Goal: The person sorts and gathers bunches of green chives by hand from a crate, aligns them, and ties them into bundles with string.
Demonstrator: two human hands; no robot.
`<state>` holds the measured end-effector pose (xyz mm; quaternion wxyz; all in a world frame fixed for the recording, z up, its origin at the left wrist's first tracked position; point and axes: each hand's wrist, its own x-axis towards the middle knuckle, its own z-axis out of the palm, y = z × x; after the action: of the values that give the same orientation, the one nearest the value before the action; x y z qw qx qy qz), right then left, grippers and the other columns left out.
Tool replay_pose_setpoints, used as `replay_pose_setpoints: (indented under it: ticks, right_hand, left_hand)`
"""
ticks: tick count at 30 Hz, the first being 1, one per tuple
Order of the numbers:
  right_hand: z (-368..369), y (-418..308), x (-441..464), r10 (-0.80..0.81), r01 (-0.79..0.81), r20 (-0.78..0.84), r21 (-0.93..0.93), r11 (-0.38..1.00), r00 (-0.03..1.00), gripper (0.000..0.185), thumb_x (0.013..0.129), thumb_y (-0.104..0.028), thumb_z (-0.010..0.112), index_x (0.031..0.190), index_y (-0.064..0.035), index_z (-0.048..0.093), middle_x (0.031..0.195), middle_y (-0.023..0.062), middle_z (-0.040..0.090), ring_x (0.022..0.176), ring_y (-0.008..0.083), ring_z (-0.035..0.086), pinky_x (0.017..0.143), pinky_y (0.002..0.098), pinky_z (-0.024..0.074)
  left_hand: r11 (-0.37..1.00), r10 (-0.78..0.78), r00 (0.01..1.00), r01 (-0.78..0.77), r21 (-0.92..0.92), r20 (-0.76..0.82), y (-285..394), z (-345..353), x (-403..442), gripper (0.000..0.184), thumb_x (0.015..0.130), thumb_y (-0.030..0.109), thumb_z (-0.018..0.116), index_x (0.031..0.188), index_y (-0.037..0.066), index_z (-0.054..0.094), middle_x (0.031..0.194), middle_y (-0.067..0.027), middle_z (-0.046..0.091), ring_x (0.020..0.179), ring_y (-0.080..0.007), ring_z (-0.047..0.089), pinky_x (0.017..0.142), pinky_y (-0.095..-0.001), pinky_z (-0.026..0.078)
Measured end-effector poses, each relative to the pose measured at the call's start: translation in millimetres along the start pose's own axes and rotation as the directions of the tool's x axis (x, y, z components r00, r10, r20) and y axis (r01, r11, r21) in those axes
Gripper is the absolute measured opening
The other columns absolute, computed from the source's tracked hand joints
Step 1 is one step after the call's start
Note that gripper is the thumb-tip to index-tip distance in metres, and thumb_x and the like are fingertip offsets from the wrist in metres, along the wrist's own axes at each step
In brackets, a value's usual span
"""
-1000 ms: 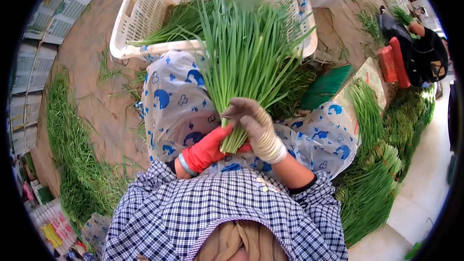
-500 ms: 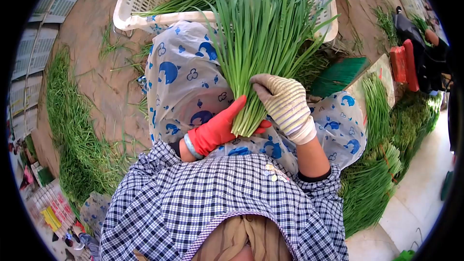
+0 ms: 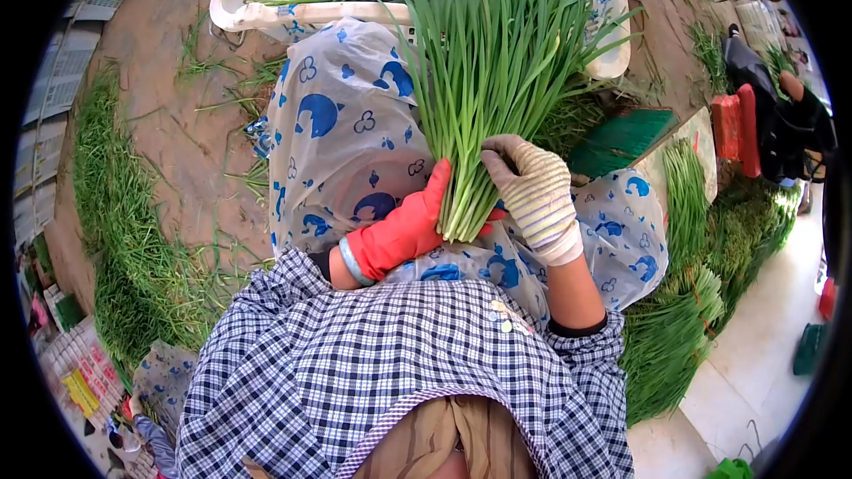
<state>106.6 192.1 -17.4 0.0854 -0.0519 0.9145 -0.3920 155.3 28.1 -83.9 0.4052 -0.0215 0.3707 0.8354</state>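
A thick bunch of garlic chives (image 3: 501, 62) stands over my lap, green leaves fanned upward and pale cut stems pointing down at me. My left hand (image 3: 404, 231), in a red rubber glove, is wrapped round the stems near their lower end, its thumb in front. At the right edge of the bunch is my right hand (image 3: 537, 195), in a striped knit glove with a grey fingertip area. Its fingers are curled together against the outer stems. A clear plastic sheet (image 3: 342, 137) with blue whale prints covers my legs beneath both hands.
A white plastic crate (image 3: 311, 13) holding more chives stands ahead. Loose grass-like leaves (image 3: 133, 239) lie heaped at left. On the right are a green-bristled brush (image 3: 621, 142), tied chive bundles (image 3: 670, 346) and a red stool-like object (image 3: 738, 131) beside another person.
The bunch has shifted slightly right and tilted a little to the right. My left hand has come along with it, and my right hand's fingers have moved a little to the right.
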Motion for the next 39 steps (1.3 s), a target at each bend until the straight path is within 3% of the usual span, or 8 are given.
replay_pose_setpoints:
  ticks: [9, 12, 18, 21, 23, 34, 36, 39]
  right_hand:
    - [17, -7, 3, 0.124, -0.120, -0.008, -0.322, 0.939, 0.992, 0.043, 0.081, -0.034, 0.070, 0.107, -0.0010, 0.060, 0.074, 0.0178, 0.067, 0.069, 0.0337, 0.066, 0.063, 0.0414, 0.0518]
    - [23, 11, -8, 0.144, -0.151, -0.152, -0.033, 0.988, 0.978, 0.049, 0.084, -0.022, 0.068, 0.126, -0.0004, 0.053, 0.073, 0.0157, 0.065, 0.063, 0.0320, 0.064, 0.058, 0.0398, 0.0500]
    - [20, 8, -19, 0.056, -0.076, -0.225, -0.079, 0.994, 0.973, 0.070, 0.085, -0.017, 0.069, 0.147, -0.0132, 0.037, 0.069, 0.0144, 0.061, 0.057, 0.0314, 0.059, 0.056, 0.0395, 0.0462]
    - [24, 25, -12, -0.164, 0.111, -0.291, -0.189, 0.976, 0.943, 0.050, 0.084, -0.013, 0.069, 0.132, -0.0134, 0.053, 0.077, 0.0150, 0.065, 0.065, 0.0316, 0.063, 0.060, 0.0377, 0.0494]
    - [23, 19, -13, -0.094, 0.101, -0.269, 0.011, 0.995, 0.958, 0.035, 0.083, -0.013, 0.068, 0.116, -0.0082, 0.059, 0.082, 0.0148, 0.067, 0.072, 0.0317, 0.065, 0.065, 0.0382, 0.0523]
    - [23, 0, -20, 0.196, -0.196, -0.165, 0.016, 0.981, 0.967, 0.034, 0.084, -0.011, 0.068, 0.117, -0.0052, 0.061, 0.076, 0.0157, 0.065, 0.070, 0.0323, 0.066, 0.062, 0.0376, 0.0521]
    - [34, 19, -17, -0.278, 0.283, -0.367, -0.043, 0.958, 0.887, 0.024, 0.084, -0.008, 0.068, 0.108, -0.0053, 0.066, 0.072, 0.0160, 0.065, 0.068, 0.0326, 0.066, 0.061, 0.0382, 0.0518]
    - [22, -8, -20, -0.083, 0.055, -0.261, -0.111, 0.992, 0.962, 0.017, 0.081, -0.014, 0.073, 0.092, -0.0029, 0.067, 0.071, 0.0153, 0.065, 0.065, 0.0277, 0.066, 0.059, 0.0344, 0.0510]
  left_hand:
    - [0.986, -0.017, 0.990, -0.007, -0.169, -0.140, -14, -5, 4, 0.050, 0.097, 0.030, 0.056, 0.138, 0.006, 0.041, 0.122, -0.0117, 0.060, 0.109, -0.0232, 0.061, 0.095, -0.0363, 0.049]
    - [0.606, 0.634, 0.752, -0.627, 0.489, 0.179, -16, -13, -1, 0.048, 0.098, 0.027, 0.055, 0.138, 0.005, 0.040, 0.122, -0.0120, 0.060, 0.109, -0.0230, 0.061, 0.094, -0.0350, 0.049]
    - [0.356, 0.519, 0.841, -0.374, 0.857, 0.152, -26, -25, -5, 0.075, 0.077, 0.005, 0.075, 0.141, -0.001, 0.036, 0.128, -0.0238, 0.056, 0.114, -0.0335, 0.060, 0.095, -0.0365, 0.049]
    - [0.779, 0.494, 0.857, -0.511, 0.364, 0.147, -17, -11, 2, 0.049, 0.098, 0.031, 0.053, 0.138, 0.005, 0.042, 0.124, -0.0128, 0.058, 0.111, -0.0232, 0.060, 0.094, -0.0377, 0.050]
    - [0.902, -0.022, 0.998, -0.007, -0.432, -0.061, -12, -6, 4, 0.049, 0.098, 0.030, 0.055, 0.138, 0.006, 0.042, 0.123, -0.0122, 0.058, 0.108, -0.0220, 0.061, 0.093, -0.0371, 0.051]
    - [0.953, -0.111, 0.993, 0.119, -0.277, 0.044, 1, -3, 3, 0.055, 0.092, 0.024, 0.063, 0.139, 0.007, 0.041, 0.123, -0.0073, 0.058, 0.110, -0.0173, 0.058, 0.090, -0.0310, 0.049]
    - [0.958, -0.134, 0.989, 0.144, -0.248, 0.057, -3, -6, 4, 0.056, 0.090, 0.023, 0.065, 0.138, 0.007, 0.042, 0.123, -0.0069, 0.058, 0.110, -0.0170, 0.058, 0.089, -0.0304, 0.049]
    - [0.957, -0.080, 0.996, 0.085, -0.278, 0.028, -7, 0, 6, 0.057, 0.087, 0.022, 0.068, 0.136, 0.006, 0.044, 0.120, -0.0057, 0.058, 0.107, -0.0152, 0.058, 0.087, -0.0287, 0.048]
